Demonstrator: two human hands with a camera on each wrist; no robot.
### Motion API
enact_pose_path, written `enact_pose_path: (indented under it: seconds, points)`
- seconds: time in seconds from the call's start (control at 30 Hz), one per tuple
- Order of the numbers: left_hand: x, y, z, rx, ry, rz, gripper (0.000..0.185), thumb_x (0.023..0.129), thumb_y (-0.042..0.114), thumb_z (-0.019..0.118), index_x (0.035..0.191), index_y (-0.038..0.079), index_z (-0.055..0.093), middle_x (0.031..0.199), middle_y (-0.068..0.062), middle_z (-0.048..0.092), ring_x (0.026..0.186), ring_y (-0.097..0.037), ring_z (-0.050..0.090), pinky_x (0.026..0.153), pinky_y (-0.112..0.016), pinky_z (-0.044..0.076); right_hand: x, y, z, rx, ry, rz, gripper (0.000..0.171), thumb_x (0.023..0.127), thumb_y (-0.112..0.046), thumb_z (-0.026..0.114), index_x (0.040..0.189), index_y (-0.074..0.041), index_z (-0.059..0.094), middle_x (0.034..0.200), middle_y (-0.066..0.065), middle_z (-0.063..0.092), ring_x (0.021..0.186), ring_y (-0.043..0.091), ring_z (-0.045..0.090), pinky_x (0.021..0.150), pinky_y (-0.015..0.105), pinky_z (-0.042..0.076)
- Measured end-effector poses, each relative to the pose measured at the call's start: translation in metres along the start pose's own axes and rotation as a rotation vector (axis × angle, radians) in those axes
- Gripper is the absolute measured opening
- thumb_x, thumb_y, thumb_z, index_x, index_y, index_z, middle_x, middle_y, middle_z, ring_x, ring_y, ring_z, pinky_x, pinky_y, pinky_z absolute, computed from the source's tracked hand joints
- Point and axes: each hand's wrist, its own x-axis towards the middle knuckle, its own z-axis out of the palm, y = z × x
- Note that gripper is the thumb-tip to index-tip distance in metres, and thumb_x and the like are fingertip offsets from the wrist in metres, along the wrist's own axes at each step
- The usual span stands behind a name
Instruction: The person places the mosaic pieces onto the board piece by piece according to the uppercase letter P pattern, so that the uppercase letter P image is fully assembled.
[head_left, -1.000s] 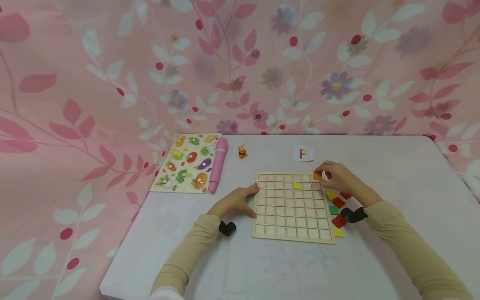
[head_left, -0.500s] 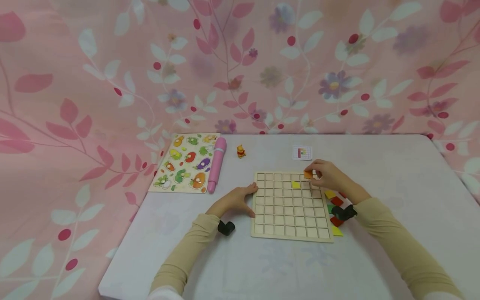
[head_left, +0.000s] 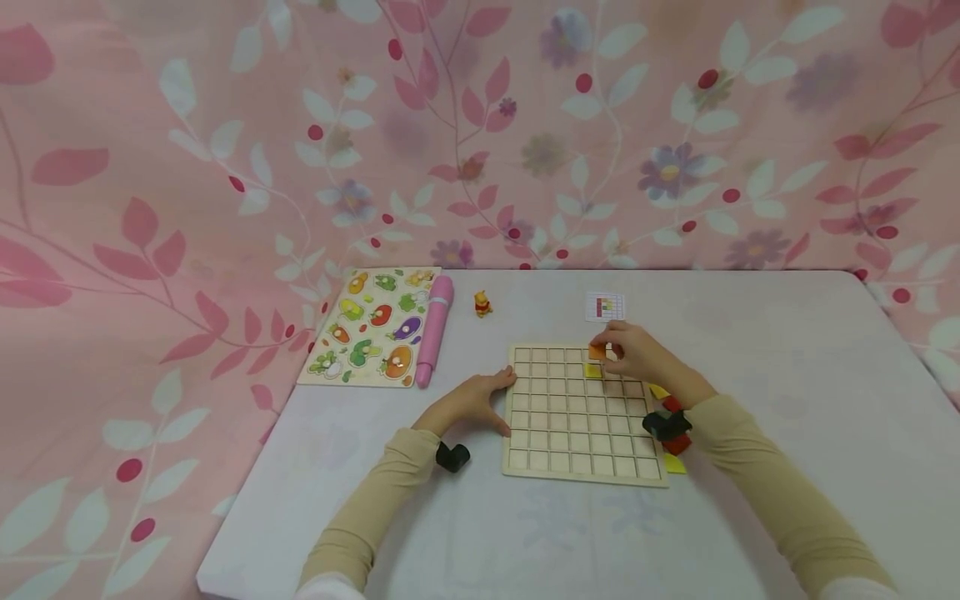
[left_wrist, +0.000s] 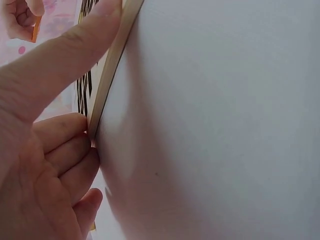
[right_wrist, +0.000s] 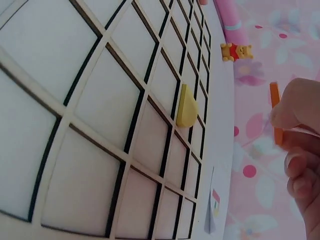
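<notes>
2 hands work at a wooden grid board (head_left: 581,417) on the desk (head_left: 787,375). Right hand (head_left: 637,358) hovers over the board's far edge, its fingers (right_wrist: 295,107) pinching an orange tile (head_left: 597,352) just above the yellow tile (head_left: 593,371) lying in a cell. Left hand (head_left: 468,402) rests against the board's left edge, fingers relaxed. More coloured tiles (head_left: 675,446) lie right of the board; a vegetable puzzle (head_left: 371,325) and pink pen (head_left: 436,329) sit far left.
</notes>
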Motion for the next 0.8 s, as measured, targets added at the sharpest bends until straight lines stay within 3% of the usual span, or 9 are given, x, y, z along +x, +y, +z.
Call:
enact_pose_path:
  seconds: [0.27, 0.4, 0.53, 0.67, 0.8]
  points:
    - [-0.001, -0.002, 0.001, -0.010, 0.001, -0.002, 0.099, 0.058, 0.034, 0.083, 0.139, 0.008, 0.031, 0.145, -0.003, 0.020, 0.130, -0.016, 0.020, 0.104, -0.030, 0.016, 0.004, 0.004, 0.011, 0.006, -0.017, 0.005, 0.015, 0.070, 0.009, 0.067, 0.083, 0.004, 0.067, 0.072, 0.005, 0.056, 0.054, 0.009, 0.040, 0.045, 0.022, 0.037]
    - [-0.002, -0.001, 0.002, -0.025, -0.001, 0.002, 0.099, 0.058, 0.033, 0.083, 0.139, 0.008, 0.031, 0.144, -0.004, 0.020, 0.130, -0.017, 0.020, 0.104, -0.030, 0.016, 0.002, 0.007, 0.012, 0.032, -0.072, 0.117, 0.017, 0.072, 0.007, 0.066, 0.089, 0.005, 0.066, 0.077, 0.008, 0.058, 0.056, 0.012, 0.041, 0.048, 0.025, 0.039]
    - [-0.002, -0.001, 0.002, -0.020, 0.009, 0.004, 0.099, 0.058, 0.033, 0.083, 0.139, 0.008, 0.032, 0.144, -0.003, 0.020, 0.130, -0.016, 0.020, 0.104, -0.029, 0.016, 0.000, 0.012, 0.012, 0.010, -0.141, 0.237, 0.028, 0.072, 0.008, 0.063, 0.100, 0.007, 0.062, 0.093, 0.016, 0.058, 0.061, 0.018, 0.046, 0.054, 0.030, 0.042]
    - [-0.002, -0.001, 0.001, -0.021, 0.007, 0.004, 0.099, 0.058, 0.034, 0.083, 0.139, 0.009, 0.032, 0.145, -0.001, 0.020, 0.130, -0.015, 0.019, 0.104, -0.030, 0.016, -0.001, 0.019, 0.014, -0.047, -0.195, 0.227, 0.033, 0.071, 0.011, 0.058, 0.104, 0.008, 0.062, 0.095, 0.018, 0.057, 0.071, 0.025, 0.051, 0.060, 0.034, 0.043]
    - [-0.002, -0.001, 0.000, -0.025, 0.003, 0.005, 0.099, 0.058, 0.034, 0.083, 0.139, 0.009, 0.032, 0.145, 0.000, 0.019, 0.130, -0.015, 0.019, 0.104, -0.030, 0.017, 0.002, 0.024, 0.015, -0.064, -0.205, 0.197, 0.022, 0.073, 0.007, 0.063, 0.094, 0.006, 0.066, 0.084, 0.013, 0.057, 0.072, 0.024, 0.052, 0.063, 0.036, 0.045]
